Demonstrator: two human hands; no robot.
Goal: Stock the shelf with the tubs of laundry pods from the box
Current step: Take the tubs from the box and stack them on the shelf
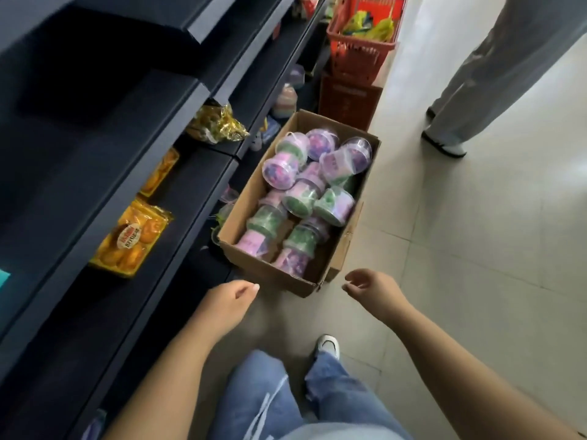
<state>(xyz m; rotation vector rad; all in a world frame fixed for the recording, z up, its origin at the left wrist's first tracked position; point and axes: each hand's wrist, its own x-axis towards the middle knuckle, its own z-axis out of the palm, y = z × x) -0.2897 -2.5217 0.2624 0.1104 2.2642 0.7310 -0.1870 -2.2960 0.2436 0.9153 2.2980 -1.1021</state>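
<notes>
Both hands empty, fingers loosely curled — left hand (233,301) and right hand (370,289) apart, just short of the box (273,274) on the floor (444,249) beside the shelf (187,201), where the tubs (305,198) lie jumbled — likely light, hard, slick plastic, best gripped round the body

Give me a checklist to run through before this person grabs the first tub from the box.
1. Free left hand: ok, holds nothing.
2. Free right hand: ok, loosely curled, empty.
3. Open box: ok, top open, on the floor by the shelf.
4. Reachable tubs: ok, piled loose and uncovered.
5. Room on the shelf: ok, bare dark stretches show.
6. Aisle: ok, another person's legs stand beyond the box, apart from it.
</notes>
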